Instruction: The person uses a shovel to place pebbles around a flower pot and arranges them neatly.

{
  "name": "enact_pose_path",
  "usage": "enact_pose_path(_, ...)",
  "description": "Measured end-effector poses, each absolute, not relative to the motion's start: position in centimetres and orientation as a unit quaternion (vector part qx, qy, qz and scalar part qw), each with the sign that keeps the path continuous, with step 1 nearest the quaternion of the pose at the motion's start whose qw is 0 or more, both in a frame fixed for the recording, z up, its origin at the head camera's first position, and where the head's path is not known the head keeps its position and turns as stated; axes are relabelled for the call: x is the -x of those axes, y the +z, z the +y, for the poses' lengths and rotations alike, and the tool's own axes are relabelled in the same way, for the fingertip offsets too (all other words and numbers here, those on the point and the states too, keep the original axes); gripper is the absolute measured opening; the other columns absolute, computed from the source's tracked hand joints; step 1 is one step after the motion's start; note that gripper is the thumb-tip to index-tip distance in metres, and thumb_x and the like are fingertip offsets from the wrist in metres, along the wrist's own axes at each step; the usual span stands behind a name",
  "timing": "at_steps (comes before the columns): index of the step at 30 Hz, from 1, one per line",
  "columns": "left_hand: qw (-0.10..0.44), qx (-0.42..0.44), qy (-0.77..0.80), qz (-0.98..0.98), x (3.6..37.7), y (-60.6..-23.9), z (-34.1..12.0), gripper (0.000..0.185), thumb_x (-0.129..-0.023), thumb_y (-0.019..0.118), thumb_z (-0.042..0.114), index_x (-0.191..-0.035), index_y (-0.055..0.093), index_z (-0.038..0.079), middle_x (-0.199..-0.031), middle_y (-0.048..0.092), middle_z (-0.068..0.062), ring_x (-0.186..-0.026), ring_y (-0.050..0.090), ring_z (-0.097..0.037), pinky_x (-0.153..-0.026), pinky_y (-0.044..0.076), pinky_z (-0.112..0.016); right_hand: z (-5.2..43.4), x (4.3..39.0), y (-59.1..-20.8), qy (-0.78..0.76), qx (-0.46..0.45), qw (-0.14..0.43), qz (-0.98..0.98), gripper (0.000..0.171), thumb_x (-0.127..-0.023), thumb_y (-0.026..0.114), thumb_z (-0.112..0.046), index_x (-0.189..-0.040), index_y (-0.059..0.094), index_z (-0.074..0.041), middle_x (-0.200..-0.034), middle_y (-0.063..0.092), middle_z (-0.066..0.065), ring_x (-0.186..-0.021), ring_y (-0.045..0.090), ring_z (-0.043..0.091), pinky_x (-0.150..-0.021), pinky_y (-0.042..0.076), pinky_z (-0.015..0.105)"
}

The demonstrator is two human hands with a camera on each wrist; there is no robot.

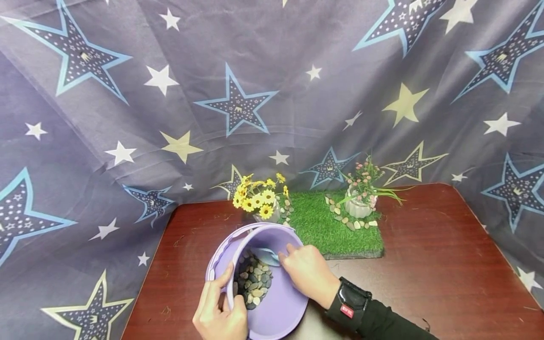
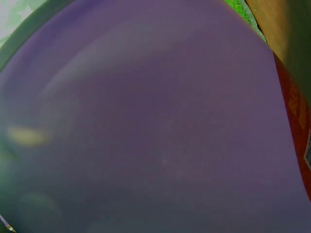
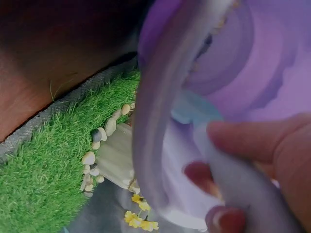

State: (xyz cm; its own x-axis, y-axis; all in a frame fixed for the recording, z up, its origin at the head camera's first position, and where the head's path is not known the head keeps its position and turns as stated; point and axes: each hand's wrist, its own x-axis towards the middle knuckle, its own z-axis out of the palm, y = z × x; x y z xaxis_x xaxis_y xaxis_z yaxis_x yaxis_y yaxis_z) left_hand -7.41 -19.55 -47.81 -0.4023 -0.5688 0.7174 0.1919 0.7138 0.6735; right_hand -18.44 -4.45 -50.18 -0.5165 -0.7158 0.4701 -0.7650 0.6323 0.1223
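Observation:
A lavender bucket is tilted, its mouth turned up toward the head camera. Inside it lies a pile of mixed pebbles. My left hand grips the bucket's rim on the left side. With its fingers curled round the pale handle of a small toy shovel, my right hand reaches over the rim into the bucket. The shovel's light blue blade is beside the pebbles; whether stones lie on it I cannot tell. The bucket wall fills most of the left wrist view.
Behind the bucket, an artificial grass mat lies on the red-brown table. A pot of yellow flowers and a white pot with pink flowers stand there, with pebbles around them. A star-patterned cloth hangs behind.

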Motion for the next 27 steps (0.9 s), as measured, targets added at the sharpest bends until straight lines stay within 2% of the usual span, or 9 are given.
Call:
enact_pose_path(2, 0.531, -0.124, -0.360, -0.757, 7.4, -47.4, -19.3, 0.062, -0.048, 0.058, -0.020, -0.100, 0.082, 0.004, -0.086, 0.077, -0.010, -0.057, 0.040, 0.002, -0.048, 0.033, -0.009, -4.1, 18.4, -50.1, 0.061, -0.435, 0.226, -0.869, 0.011, -0.074, 0.082, -0.018, -0.082, 0.075, -0.018, -0.069, 0.057, -0.004, -0.051, 0.048, 0.010, -0.046, 0.040, 0.027)
enact_pose_path(4, 0.531, -0.121, -0.363, -0.756, 7.3, -46.7, -18.9, 0.061, -0.048, 0.057, -0.021, -0.099, 0.082, 0.002, -0.085, 0.076, -0.012, -0.058, 0.040, 0.003, -0.048, 0.033, -0.009, -3.9, 18.3, -50.2, 0.071, -0.443, 0.212, -0.868, 0.009, -0.077, 0.082, -0.019, -0.079, 0.073, -0.019, -0.067, 0.057, -0.004, -0.051, 0.047, 0.010, -0.046, 0.040, 0.026)
enact_pose_path(9, 0.532, -0.112, -0.365, -0.756, 7.2, -45.2, -18.0, 0.059, -0.049, 0.056, -0.021, -0.099, 0.081, -0.001, -0.084, 0.075, -0.014, -0.061, 0.044, 0.004, -0.054, 0.033, -0.003, -3.6, 18.3, -50.7, 0.109, -0.437, 0.174, -0.876, 0.012, -0.084, 0.082, -0.026, -0.080, 0.073, -0.019, -0.067, 0.061, -0.004, -0.053, 0.053, 0.011, -0.049, 0.044, 0.028)
enact_pose_path(13, 0.534, -0.107, -0.363, -0.756, 7.1, -44.7, -17.8, 0.058, -0.050, 0.056, -0.020, -0.098, 0.081, -0.001, -0.082, 0.075, -0.014, -0.056, 0.039, 0.001, -0.055, 0.030, -0.001, -3.3, 18.6, -51.1, 0.171, -0.428, 0.099, -0.882, 0.010, -0.084, 0.082, -0.026, -0.080, 0.076, -0.020, -0.067, 0.067, -0.007, -0.056, 0.056, 0.008, -0.056, 0.049, 0.029)
enact_pose_path(16, 0.536, -0.099, -0.363, -0.756, 7.1, -44.6, -17.7, 0.058, -0.049, 0.056, -0.020, -0.098, 0.081, -0.002, -0.078, 0.073, -0.013, -0.052, 0.034, -0.001, -0.054, 0.028, 0.000, -2.9, 18.8, -51.3, 0.236, -0.410, 0.033, -0.880, 0.006, -0.087, 0.080, -0.023, -0.083, 0.078, -0.020, -0.066, 0.067, -0.011, -0.055, 0.051, 0.001, -0.058, 0.047, 0.024)
enact_pose_path(19, 0.539, -0.089, -0.360, -0.756, 7.2, -44.5, -17.6, 0.057, -0.048, 0.055, -0.020, -0.096, 0.081, -0.003, -0.073, 0.068, -0.011, -0.048, 0.032, -0.004, -0.053, 0.025, 0.000, -2.5, 19.0, -51.5, 0.291, -0.384, -0.009, -0.876, 0.006, -0.090, 0.077, -0.021, -0.088, 0.081, -0.017, -0.068, 0.068, -0.011, -0.054, 0.046, -0.003, -0.058, 0.044, 0.020)
enact_pose_path(23, 0.544, -0.080, -0.357, -0.755, 7.3, -44.4, -17.4, 0.056, -0.048, 0.054, -0.020, -0.094, 0.080, -0.004, -0.068, 0.063, -0.009, -0.047, 0.030, -0.006, -0.052, 0.023, 0.000, -2.0, 19.1, -51.5, 0.334, -0.362, -0.034, -0.869, 0.010, -0.090, 0.077, -0.020, -0.096, 0.083, -0.014, -0.075, 0.073, -0.008, -0.054, 0.047, -0.004, -0.057, 0.043, 0.017)
enact_pose_path(27, 0.546, -0.072, -0.354, -0.756, 7.3, -44.5, -17.3, 0.055, -0.048, 0.053, -0.020, -0.093, 0.080, -0.004, -0.068, 0.062, -0.008, -0.047, 0.031, -0.006, -0.052, 0.022, 0.000, -2.0, 19.0, -51.6, 0.340, -0.357, -0.036, -0.869, 0.011, -0.091, 0.076, -0.020, -0.097, 0.082, -0.014, -0.077, 0.075, -0.007, -0.056, 0.048, -0.005, -0.057, 0.044, 0.017)
